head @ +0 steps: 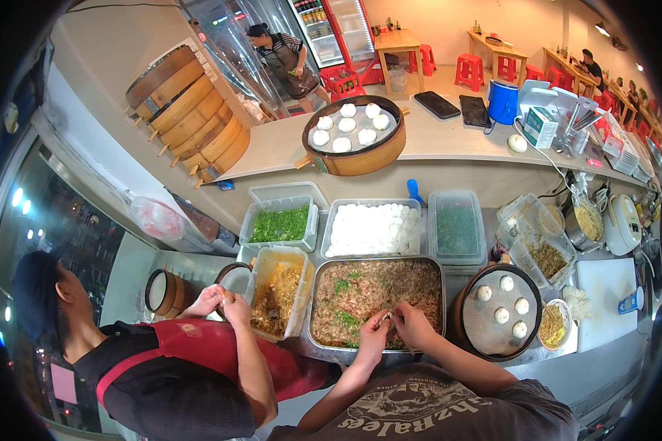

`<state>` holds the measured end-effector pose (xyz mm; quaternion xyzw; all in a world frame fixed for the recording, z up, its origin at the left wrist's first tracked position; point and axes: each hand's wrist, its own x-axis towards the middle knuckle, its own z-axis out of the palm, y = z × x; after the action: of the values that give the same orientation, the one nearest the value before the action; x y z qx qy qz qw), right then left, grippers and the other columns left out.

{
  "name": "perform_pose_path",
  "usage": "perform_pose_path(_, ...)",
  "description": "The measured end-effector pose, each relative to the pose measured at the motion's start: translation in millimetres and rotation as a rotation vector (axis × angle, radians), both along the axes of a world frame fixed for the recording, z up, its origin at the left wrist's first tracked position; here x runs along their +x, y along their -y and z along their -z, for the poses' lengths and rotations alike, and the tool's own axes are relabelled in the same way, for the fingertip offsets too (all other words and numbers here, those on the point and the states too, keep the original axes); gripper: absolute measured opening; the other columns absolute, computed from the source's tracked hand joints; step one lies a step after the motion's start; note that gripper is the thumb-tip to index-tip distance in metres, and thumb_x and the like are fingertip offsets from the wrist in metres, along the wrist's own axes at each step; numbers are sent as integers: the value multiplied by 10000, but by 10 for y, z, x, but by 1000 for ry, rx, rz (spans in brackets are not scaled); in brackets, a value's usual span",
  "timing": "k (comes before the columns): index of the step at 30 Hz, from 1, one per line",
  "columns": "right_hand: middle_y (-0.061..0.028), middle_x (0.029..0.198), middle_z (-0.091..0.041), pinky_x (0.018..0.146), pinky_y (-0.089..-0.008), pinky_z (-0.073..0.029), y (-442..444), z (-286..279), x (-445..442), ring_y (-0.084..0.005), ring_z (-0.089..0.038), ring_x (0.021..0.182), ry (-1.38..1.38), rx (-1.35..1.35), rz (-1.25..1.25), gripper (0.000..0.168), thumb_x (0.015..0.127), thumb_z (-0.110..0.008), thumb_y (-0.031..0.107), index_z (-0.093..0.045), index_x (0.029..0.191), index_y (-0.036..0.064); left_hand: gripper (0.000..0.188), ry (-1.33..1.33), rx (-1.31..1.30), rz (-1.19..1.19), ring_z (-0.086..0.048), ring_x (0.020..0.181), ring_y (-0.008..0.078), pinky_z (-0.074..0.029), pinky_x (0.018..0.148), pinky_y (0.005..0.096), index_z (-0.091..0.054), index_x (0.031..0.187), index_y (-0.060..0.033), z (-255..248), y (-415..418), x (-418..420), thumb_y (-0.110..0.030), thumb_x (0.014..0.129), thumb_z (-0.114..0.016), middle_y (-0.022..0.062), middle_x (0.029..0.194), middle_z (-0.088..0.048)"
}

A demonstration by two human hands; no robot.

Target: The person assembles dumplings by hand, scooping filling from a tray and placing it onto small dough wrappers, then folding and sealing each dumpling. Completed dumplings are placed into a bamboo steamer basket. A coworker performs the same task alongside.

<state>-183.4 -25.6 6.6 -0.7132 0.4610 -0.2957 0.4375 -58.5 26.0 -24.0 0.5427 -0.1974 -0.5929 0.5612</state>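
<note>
My left hand (373, 334) and my right hand (414, 326) meet above the near side of a steel tray (444, 300) of minced meat filling (358, 300) with chopped green onion. Between their fingertips they pinch a small filled dough bun (386, 316), mostly covered by the fingers. A thin strip, perhaps a tool, shows under my right hand; its kind is unclear. Right of the tray, a round steamer (457, 325) lined with mesh holds several small pleated buns (501, 315). Beyond the tray is a clear plastic container (326, 251) full of white dough pieces (372, 229).
A co-worker in a red apron (209, 353) works close on my left, beside a tub of brown filling (303, 308). Chopped greens (278, 223) and a lidded box (457, 226) stand behind. Another steamer of buns (358, 157) and stacked steamers (198, 121) occupy the counter.
</note>
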Motion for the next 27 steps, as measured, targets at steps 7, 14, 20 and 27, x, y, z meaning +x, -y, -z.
perform_pose_path(7, -195, 790, -606, 654, -441, -485, -9, 62, 4, -379, -603, 748, -112, -262, -1, 99, 841, -588, 97, -592, 896, 14, 340, 608, -42, 223, -600, 770, 87, -488, 663, 244, -562, 1233, -6, 19, 59, 140, -140, 921, -552, 57, 860, -660)
perform_pose_path(14, -193, 736, -614, 628, -469, -488, 38, -112, -20, -392, -613, 709, -79, -153, -29, 65, 828, -569, 88, -578, 833, 24, 402, 501, -37, 77, -584, 721, 137, -468, 643, 283, -571, 1213, 8, -176, 92, 80, -302, 977, -472, 72, 841, -664)
perform_pose_path(20, -197, 735, -616, 599, -447, -493, -66, -168, 18, -386, -620, 684, -17, -143, -62, 65, 813, -585, 79, -592, 824, 15, 412, 473, -261, -14, -542, 998, 158, -422, 865, 284, -544, 1183, 32, 92, -45, -61, -281, 1022, -329, 96, 1100, -596)
perform_pose_path(27, -177, 728, -583, 594, -430, -480, -84, -205, -23, -362, -600, 679, -72, -223, -102, 64, 799, -589, 80, -582, 783, 18, 414, 687, -230, 47, -595, 997, 305, -444, 863, 354, -559, 1144, 21, -115, -26, -46, -302, 1009, -337, 195, 1055, -622)
